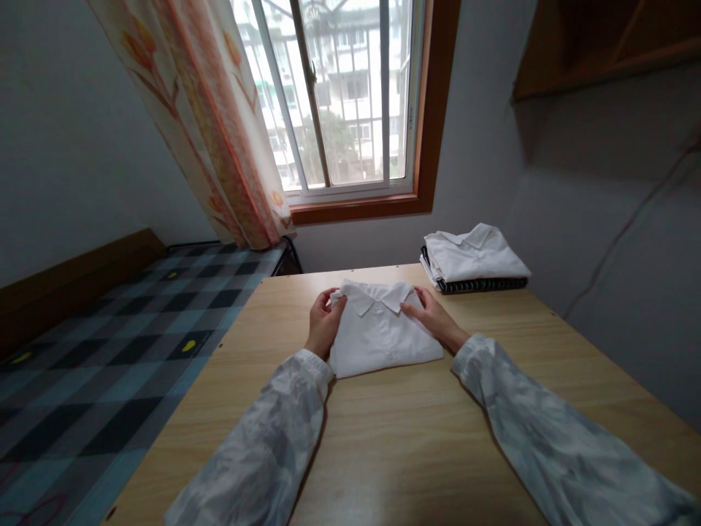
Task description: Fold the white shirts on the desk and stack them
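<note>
A folded white shirt lies on the wooden table with its collar at the far side and its buttoned front facing up. My left hand grips the shirt's far left corner beside the collar, thumb on top and fingers behind the cloth. At the far right corner, my right hand pinches the shirt near the other collar point in the same way. The shirt's near edge rests on the tabletop. Fingers of both hands are partly hidden behind the fabric.
A stack of folded clothes, white on top with a black striped piece below, sits at the table's far right. Left of the table is a bed with a checked cover. A curtain hangs by the window; a wooden shelf juts out upper right.
</note>
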`<state>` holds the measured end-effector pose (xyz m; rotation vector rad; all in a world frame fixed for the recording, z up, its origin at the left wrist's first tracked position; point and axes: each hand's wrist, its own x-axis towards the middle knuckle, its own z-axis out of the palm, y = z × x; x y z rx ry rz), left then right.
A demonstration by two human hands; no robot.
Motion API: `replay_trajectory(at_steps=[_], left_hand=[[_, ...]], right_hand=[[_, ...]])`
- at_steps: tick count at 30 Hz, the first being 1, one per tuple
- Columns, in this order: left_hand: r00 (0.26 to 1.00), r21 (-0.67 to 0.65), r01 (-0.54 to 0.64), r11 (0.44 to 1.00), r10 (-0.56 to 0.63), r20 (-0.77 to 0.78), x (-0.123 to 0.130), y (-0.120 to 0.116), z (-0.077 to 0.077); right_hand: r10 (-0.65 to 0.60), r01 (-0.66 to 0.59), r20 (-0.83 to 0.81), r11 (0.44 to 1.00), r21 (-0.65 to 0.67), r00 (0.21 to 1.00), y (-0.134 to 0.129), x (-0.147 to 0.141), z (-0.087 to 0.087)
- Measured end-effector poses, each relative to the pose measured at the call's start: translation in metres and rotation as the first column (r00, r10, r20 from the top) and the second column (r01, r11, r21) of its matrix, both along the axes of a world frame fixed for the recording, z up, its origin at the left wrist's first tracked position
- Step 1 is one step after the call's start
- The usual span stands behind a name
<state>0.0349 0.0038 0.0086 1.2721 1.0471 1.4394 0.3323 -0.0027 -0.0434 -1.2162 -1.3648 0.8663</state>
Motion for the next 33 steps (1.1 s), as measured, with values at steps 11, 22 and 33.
replay_trajectory(at_steps=[11, 22, 33], left_hand=[[0.997, 0.012, -0.023, 1.0, 0.024, -0.072, 0.0, 0.005, -0.004], [0.952, 0.178, 0.018, 0.984, 0.038, -0.305, 0.004, -0.004, 0.0], [0.98, 0.12, 0.034, 0.992, -0.009, -0.201, 0.006, -0.005, -0.003]], right_hand=[[0.051, -0.048, -0.101, 0.998, 0.035, 0.994, -0.01, 0.003, 0.007], [0.152, -0.226, -0.36, 0.958, -0.175, 0.921, -0.04, 0.017, 0.026], [0.049, -0.055, -0.358, 0.998, -0.005, 0.932, -0.034, 0.02, 0.043]])
